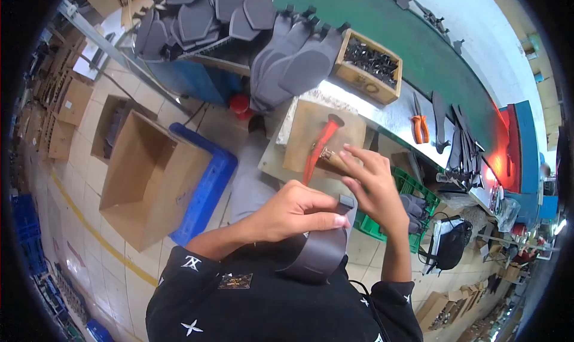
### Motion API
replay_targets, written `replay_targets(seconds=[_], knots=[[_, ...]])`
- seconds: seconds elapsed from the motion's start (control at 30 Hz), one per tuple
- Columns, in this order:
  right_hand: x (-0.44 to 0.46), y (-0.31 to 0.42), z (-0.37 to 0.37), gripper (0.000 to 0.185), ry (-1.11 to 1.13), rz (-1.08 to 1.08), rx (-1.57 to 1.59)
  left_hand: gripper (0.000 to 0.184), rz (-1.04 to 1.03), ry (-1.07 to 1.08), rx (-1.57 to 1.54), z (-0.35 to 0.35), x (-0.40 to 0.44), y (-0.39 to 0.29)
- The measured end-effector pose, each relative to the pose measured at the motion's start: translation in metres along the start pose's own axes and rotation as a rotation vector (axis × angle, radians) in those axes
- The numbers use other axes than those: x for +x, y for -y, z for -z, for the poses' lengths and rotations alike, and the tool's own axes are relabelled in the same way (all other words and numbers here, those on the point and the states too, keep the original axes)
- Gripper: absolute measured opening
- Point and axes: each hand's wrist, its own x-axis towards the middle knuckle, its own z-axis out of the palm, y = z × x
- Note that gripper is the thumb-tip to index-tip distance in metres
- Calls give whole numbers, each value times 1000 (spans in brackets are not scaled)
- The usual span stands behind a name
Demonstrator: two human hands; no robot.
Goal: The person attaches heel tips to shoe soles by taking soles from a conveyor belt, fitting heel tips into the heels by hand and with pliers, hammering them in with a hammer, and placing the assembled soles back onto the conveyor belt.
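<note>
My left hand [302,211] pinches a dark brown strap [320,255] between thumb and fingers. The strap curves down in front of my chest, and a small dark block-like piece [345,203] shows at its upper end by my fingertips. My right hand [373,183] is beside it with its fingers apart, over the end of a wooden-handled tool [339,161]; whether they touch is unclear. A hammer with a red handle [318,147] lies on a brown board [296,139], next to that tool. The tool's working end is hard to make out.
Grey sole-shaped pieces [305,61] are piled behind the board. A wooden box [382,91] holds small black parts. Orange-handled pliers [420,127] and dark straps [460,142] lie to the right. A cardboard box [128,180], blue pallet [206,192] and green crate [418,192] stand lower down.
</note>
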Motion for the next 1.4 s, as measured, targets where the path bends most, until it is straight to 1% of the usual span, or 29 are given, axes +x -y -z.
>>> replay_targets(seconds=[0.03, 0.07, 0.1, 0.17, 0.27, 0.3, 0.37, 0.4, 0.5, 0.53, 0.63, 0.73, 0.83, 0.97, 1.03, 1.1, 1.13, 1.27, 1.37, 1.4], knots=[[3, 11, 12, 42, -12, 16, 167, 27, 12, 5, -83, -5, -3, -3], [2, 9, 20, 39, 78, 121, 467, 28, 33, 28, -116, -7, -5, -3], [0, 10, 25, 41, 184, 191, 655, 28, 51, 53, -150, -9, -6, -3], [3, 17, 26, 37, 211, 262, 715, 24, 92, 164, -194, -9, -6, -6], [14, 15, 36, 32, 399, 395, 805, 22, 134, 412, -193, -5, -3, -11], [12, 18, 27, 35, 303, 458, 812, 22, 110, 440, -230, -7, -3, -11], [23, 25, 34, 35, 411, 601, 802, 23, 59, 503, -305, -14, -5, -8], [22, 30, 32, 37, 388, 596, 812, 22, 46, 510, -300, -16, -7, -7], [33, 31, 37, 24, 526, 631, 833, 22, 6, 494, -242, -15, -11, -9], [35, 27, 34, 25, 518, 655, 821, 22, 3, 451, -215, -14, -13, -10], [34, 23, 24, 26, 481, 733, 871, 22, -11, 475, -266, -13, -15, -6], [30, 25, 24, 29, 526, 710, 892, 22, -20, 525, -311, -16, -13, -2], [20, 25, 23, 39, 450, 722, 865, 23, -73, 537, -323, -20, -10, 1], [14, 21, 19, 31, 391, 641, 912, 23, -47, 503, -301, -22, -13, 0], [21, 14, 17, 30, 435, 645, 928, 23, -50, 446, -277, -21, -12, 0], [22, 10, 16, 29, 484, 656, 939, 22, 1, 486, -238, -14, -8, -2], [22, 11, 18, 29, 513, 628, 939, 22, 23, 510, -222, -13, -5, -2], [14, 12, 19, 33, 469, 663, 977, 20, -21, 536, -310, -22, -5, 4], [8, 16, 18, 33, 385, 638, 970, 19, -43, 551, -339, -24, -4, 6], [6, 17, 18, 33, 395, 619, 963, 19, -38, 556, -324, -23, -5, 3]])
